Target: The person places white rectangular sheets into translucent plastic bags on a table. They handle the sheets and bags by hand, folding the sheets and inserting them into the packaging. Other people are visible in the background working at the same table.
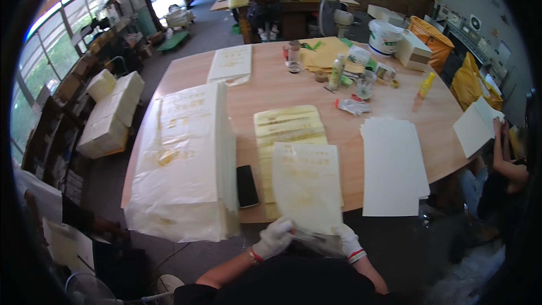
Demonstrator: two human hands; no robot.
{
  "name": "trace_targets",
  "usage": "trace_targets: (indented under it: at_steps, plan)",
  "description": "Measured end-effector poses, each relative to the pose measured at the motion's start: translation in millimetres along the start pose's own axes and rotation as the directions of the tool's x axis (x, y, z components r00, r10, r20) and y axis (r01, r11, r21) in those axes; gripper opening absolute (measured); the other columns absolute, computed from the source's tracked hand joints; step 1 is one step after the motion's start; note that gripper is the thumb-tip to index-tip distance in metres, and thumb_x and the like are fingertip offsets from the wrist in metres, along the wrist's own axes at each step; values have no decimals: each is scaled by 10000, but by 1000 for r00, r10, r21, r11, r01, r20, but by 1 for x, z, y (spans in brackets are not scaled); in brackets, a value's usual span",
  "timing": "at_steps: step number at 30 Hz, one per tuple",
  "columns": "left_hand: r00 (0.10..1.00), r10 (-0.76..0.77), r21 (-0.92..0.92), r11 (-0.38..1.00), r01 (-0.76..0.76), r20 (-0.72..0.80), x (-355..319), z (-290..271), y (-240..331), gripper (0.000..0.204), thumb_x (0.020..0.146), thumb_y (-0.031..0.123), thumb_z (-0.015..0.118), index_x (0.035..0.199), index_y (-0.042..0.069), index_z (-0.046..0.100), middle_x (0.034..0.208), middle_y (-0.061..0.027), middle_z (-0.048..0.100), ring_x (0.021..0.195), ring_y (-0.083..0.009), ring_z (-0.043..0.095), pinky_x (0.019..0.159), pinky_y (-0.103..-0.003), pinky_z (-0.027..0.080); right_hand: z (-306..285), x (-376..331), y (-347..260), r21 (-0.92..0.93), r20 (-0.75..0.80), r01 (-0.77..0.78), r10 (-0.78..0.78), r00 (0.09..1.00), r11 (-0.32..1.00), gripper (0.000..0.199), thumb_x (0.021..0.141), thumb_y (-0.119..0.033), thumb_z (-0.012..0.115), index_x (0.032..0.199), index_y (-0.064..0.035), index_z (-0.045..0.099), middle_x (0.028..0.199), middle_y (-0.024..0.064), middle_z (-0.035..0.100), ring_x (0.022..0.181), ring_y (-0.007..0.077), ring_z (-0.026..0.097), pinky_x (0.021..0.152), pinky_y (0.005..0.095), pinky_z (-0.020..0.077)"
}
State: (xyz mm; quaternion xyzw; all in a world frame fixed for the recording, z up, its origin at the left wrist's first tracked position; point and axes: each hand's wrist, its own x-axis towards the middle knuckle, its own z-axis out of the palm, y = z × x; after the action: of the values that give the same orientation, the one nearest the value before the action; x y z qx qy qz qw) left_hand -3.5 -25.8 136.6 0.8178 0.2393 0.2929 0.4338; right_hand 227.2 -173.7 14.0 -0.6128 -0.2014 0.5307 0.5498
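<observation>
A pale printed sheet point(307, 181) with faint yellowish markings hangs over the near table edge, its far end lying on a yellow printed sheet point(288, 121). Clear plastic film point(316, 242) shows at its near end. My left hand point(275, 237), in a white glove, is closed on the near left corner. The gloved right hand point(350, 241) grips the near right corner, its fingertips partly hidden. Left of the yellow sheet lies a black phone point(247, 186). Beyond the phone rises a tall stack of film-covered printed sheets point(186, 135).
A stack of blank white sheets point(393, 169) lies on the right of the table point(344, 124). A bottle point(336, 72), a jar point(293, 56) and a white bucket point(385, 38) stand farther back. At right, a co-worker's hands point(498, 125) hold a white sheet point(477, 127).
</observation>
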Motion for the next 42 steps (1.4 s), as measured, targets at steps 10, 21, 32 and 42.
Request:
trace_targets:
  at_steps: [10,21,32,42]
  plan:
    - [421,-80,-247,900,-359,-904,-60,-167,50,378,937,346,376,1148,38,426,1039,-80,496,932,-169,500,821,-303,441,220,5,-172,259,725,11,-202,659,966,299,912,-203,472,1117,9,522,889,65,595,800,138,582,731,298,494]
    - [148,-351,-345,936,69,-925,-170,-143,-101,220,900,218,399,1003,59,509,967,-82,532,845,-187,528,759,-352,477,141,10,-103,-539,425,780,-696,579,320,530,791,-266,647,1209,-10,446,1097,178,545,1040,314,521,898,364,409]
    - [881,-469,-229,865,446,-56,-83,7,-80,94,721,-60,467,754,-2,533,763,-92,552,680,-187,571,626,-302,471,-125,17,-113,-990,122,2,-839,530,-142,319,740,-137,522,1043,-79,605,995,103,612,967,307,552,960,451,360]
    - [964,-267,6,964,267,8,-47,16,-59,123,649,-88,470,737,-23,526,790,-127,558,708,-240,571,634,-303,477,-140,24,-117,-959,283,196,-626,727,-205,459,719,-242,637,1116,-38,532,1192,141,497,1124,333,438,939,403,395]
